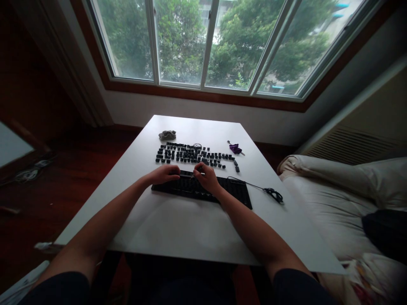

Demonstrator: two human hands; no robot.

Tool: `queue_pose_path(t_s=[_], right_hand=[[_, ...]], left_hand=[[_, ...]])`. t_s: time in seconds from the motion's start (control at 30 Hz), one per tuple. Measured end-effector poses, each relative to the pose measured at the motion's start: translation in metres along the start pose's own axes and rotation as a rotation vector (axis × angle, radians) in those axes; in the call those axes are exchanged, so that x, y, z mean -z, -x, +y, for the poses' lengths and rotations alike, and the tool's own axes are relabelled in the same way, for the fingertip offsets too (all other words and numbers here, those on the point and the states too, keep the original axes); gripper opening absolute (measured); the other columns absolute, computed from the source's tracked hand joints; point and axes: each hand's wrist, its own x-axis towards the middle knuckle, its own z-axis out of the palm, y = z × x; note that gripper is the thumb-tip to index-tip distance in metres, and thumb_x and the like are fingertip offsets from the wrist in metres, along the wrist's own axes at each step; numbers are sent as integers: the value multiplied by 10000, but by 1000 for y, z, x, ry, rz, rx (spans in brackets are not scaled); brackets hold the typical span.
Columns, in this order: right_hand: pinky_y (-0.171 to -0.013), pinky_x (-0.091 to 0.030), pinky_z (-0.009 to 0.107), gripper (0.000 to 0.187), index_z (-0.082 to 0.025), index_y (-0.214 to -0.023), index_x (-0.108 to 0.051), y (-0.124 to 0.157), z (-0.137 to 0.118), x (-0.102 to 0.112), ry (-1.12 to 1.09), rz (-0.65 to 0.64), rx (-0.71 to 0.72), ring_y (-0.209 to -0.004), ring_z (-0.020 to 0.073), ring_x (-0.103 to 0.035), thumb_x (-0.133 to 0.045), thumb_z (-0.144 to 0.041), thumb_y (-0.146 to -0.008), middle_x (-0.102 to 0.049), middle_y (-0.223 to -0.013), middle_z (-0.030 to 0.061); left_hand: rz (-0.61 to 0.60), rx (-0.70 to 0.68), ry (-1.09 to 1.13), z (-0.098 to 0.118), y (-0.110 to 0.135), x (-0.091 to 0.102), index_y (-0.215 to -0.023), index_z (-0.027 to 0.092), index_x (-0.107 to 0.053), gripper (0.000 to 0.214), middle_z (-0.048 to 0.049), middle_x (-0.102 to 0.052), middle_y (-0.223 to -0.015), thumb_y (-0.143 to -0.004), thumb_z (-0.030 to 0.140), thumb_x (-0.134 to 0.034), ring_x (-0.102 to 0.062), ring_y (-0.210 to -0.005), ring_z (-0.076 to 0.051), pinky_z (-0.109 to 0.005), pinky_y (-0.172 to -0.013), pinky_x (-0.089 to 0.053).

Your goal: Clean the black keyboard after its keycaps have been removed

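Observation:
A black keyboard lies at a slight slant across the white table, with many of its keys off. My left hand rests on its left end, fingers curled over the far edge and gripping it. Above the middle of the keyboard, my right hand is closed in a pinch. Something small and thin seems to stick out below those fingertips, too small and dark to name. Just beyond the keyboard, loose black keycaps are spread in rough rows.
On the white table, a grey crumpled cloth lies far left and a purple item far right. The coiled black cable sits right of the keyboard. A pale sofa stands at the right; a window is ahead.

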Motion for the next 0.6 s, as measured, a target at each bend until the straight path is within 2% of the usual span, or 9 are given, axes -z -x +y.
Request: queue_pose_path(t_s=[0.07,0.13,0.23,0.3,0.43,0.6], right_hand=[[-647,-454,268,143,-210,-854,-571,0,4,3,21,28,32,-633,150,-597,-567,-347,-894,-618,-706,-2],[-668,-468,280,145,-215,-843,-560,-1,9,7,32,97,23,-641,158,-605,-561,-351,-894,-624,-703,2],[-665,-482,288,173,-220,-846,-542,-4,19,13,11,212,-64,-635,171,-625,-548,-383,-904,-635,-682,5],[-636,-479,282,198,-219,-863,-542,-6,25,15,-16,245,-120,-619,174,-631,-549,-412,-907,-638,-668,3],[-609,-464,267,238,-213,-881,-561,-5,33,12,-26,196,-162,-593,164,-616,-562,-450,-901,-633,-658,-6],[-604,-446,263,248,-212,-879,-573,-2,36,6,-1,121,-139,-591,155,-587,-573,-459,-895,-621,-648,-15]], left_hand=[[-16,3,-36,-6,-5,8,-1050,210,-662,335,-26,-700,-944,-915,512,-606,-623,-831,-179,-297,-759,-476],[36,-1,-106,-16,-12,15,-1031,210,-670,314,-36,-685,-964,-906,494,-619,-616,-860,-189,-306,-773,-476],[126,-26,-274,-31,-22,20,-969,209,-699,274,-62,-650,-1003,-876,464,-658,-588,-935,-219,-342,-836,-472],[178,-3,-382,-38,-29,19,-973,220,-717,236,-73,-634,-1018,-868,426,-669,-566,-967,-240,-367,-864,-463],[216,29,-555,-44,-43,8,-995,241,-732,182,-80,-633,-1015,-861,351,-678,-535,-987,-267,-401,-893,-435],[227,21,-613,-49,-58,-1,-1010,244,-732,181,-81,-640,-1038,-855,322,-680,-524,-1009,-271,-412,-918,-407]])
